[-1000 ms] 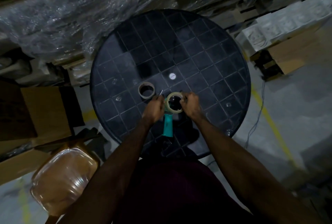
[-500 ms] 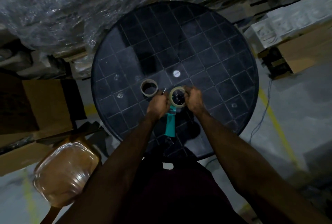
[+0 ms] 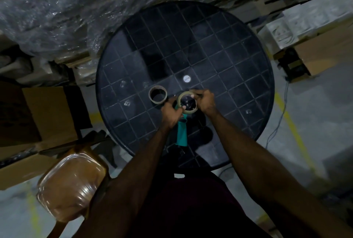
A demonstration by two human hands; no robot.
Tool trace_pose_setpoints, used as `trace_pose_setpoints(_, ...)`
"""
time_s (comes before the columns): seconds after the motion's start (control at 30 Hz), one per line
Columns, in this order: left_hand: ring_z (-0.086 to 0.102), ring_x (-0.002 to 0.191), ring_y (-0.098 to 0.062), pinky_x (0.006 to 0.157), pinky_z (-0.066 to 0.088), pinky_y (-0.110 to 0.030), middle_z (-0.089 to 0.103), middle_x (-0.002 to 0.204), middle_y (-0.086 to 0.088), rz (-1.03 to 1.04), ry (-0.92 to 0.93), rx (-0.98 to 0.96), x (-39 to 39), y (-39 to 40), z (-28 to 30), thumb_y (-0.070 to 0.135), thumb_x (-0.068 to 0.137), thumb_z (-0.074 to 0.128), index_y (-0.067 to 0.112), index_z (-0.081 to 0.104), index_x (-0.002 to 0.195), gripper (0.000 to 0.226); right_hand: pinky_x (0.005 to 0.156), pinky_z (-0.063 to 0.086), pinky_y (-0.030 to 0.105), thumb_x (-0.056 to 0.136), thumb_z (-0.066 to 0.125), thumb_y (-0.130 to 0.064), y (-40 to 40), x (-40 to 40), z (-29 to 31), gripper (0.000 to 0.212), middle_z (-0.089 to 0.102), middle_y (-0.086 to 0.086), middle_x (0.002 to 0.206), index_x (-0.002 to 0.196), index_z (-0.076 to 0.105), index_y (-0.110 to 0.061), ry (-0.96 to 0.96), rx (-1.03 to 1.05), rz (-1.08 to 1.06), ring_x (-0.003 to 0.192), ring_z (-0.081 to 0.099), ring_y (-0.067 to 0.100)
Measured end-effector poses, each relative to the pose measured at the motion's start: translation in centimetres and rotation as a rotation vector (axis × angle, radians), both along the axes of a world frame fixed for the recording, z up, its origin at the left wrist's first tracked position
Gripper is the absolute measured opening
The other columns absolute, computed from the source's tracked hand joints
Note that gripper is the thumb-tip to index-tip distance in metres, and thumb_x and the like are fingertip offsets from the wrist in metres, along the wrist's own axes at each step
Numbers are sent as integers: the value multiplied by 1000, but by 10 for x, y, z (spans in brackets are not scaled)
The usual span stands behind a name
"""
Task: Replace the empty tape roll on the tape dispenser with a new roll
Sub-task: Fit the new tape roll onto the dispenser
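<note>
1. Cardboard, bare and brown: the empty core [image 3: 158, 95] stands on its rim on the round black bench [image 3: 238, 56], left of both hands and apart from them, already off the tool.
2. Just right of it, the left hand [image 3: 170, 112] is closed in a grip around the head of the tape dispenser [image 3: 182, 127], where the teal handle meets the frame. The handle runs from the hand toward the near edge of the bench, so the tool's long axis lies near-to-far, with the hub at the far end.
3. Next comes the new roll [image 3: 187, 103], a pale ring lying flat with its hole facing up; the dark hub shows through the hole. It appears to sit on or just over the hub. How far down it is seated I cannot tell in this dim light.
4. Right of the roll, the right hand [image 3: 206, 101] pinches the roll's far-right rim, its fingers [image 3: 194, 92] curled over the far edge.
5. My judgement: the roll lies between the two hands, touching both, with its axis in line with the hub. The coming move is a push straight down along that axis. The right hand is better placed to press, while the left steadies the tool.
6. A tilted roll could jam on the hub.
</note>
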State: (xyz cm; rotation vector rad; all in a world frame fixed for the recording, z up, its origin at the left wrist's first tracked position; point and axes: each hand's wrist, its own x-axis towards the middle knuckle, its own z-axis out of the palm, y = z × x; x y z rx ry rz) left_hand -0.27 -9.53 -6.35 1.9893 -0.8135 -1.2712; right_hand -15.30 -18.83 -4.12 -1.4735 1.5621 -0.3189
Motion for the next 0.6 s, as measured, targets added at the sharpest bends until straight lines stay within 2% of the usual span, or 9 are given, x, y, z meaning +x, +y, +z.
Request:
trace_pose_setpoints(0.03, 77, 84, -16, 71, 65, -41, 76, 104, 7, -16, -12, -13, 0, -2, 5, 33, 71, 76, 37, 65, 120, 51, 93, 58, 32, 86, 71, -9, -3, 0, -2, 27, 77, 4, 108, 112, 76, -17, -22, 16, -2, 96, 72, 16)
trace_pose_setpoints(0.1, 77, 82, -20, 69, 65, -42, 76, 102, -1, -20, 2, -7, -2, -3, 20, 20, 77, 75, 29, 69, 117, 41, 95, 58, 36, 86, 72, -7, -5, 1, -4, 27, 76, 8, 109, 112, 76, -12, -74, 41, -22, 97, 73, 18)
trace_pose_setpoints(0.17, 76, 80, -25, 64, 65, -41, 74, 104, -12, -9, 49, -3, -5, -5, 34, 4, 85, 71, 14, 68, 121, 38, 94, 57, 30, 86, 72, -6, -6, 0, -1, 28, 75, 8, 111, 113, 75, -7, -115, 43, -46, 97, 72, 17)
trace_pose_setpoints(0.23, 76, 81, -27, 62, 65, -36, 74, 105, -16, -27, 70, 9, -5, -8, 35, -1, 87, 69, 7, 67, 122, 36, 87, 56, 17, 85, 73, -4, -6, -2, 0, 29, 72, 3, 109, 114, 73, -3, -140, 57, -61, 95, 69, 13)
trace_pose_setpoints(0.27, 76, 81, -28, 62, 65, -36, 73, 105, -16, -43, 71, 18, -3, -9, 36, -1, 87, 69, 7, 67, 122, 36, 86, 56, 17, 85, 73, -4, -6, -3, -1, 29, 72, 4, 108, 114, 73, -3, -154, 66, -68, 93, 69, 13)
trace_pose_setpoints(0.37, 76, 80, -29, 63, 65, -43, 75, 105, -16, -99, 23, 11, 2, -12, 36, 0, 85, 71, 7, 68, 122, 38, 86, 60, 31, 83, 75, -3, -6, -6, -8, 30, 74, 16, 110, 113, 73, -2, -203, 126, -121, 86, 71, 14)
trace_pose_setpoints(0.47, 76, 77, -25, 66, 65, -44, 76, 101, -12, -143, -37, -3, 3, -14, 32, 3, 80, 75, 10, 71, 117, 37, 70, 60, 21, 83, 72, 6, -4, -9, -15, 32, 70, 26, 111, 114, 69, 8, -276, 182, -193, 66, 69, 1)
trace_pose_setpoints(0.53, 76, 78, -23, 74, 64, -44, 76, 97, -7, -170, -77, 14, 4, -15, 25, 9, 77, 77, 12, 73, 114, 37, 78, 60, 27, 80, 69, 15, -1, -10, -18, 35, 65, 34, 114, 115, 63, 17, -368, 214, -271, 64, 69, 0)
trace_pose_setpoints(0.6, 75, 78, -23, 76, 64, -45, 77, 95, -5, -209, -102, 37, 6, -16, 18, 18, 74, 76, 16, 74, 113, 39, 82, 60, 32, 79, 68, 17, 3, -12, -21, 38, 69, 30, 108, 116, 60, 21, -406, 251, -326, 64, 70, 1)
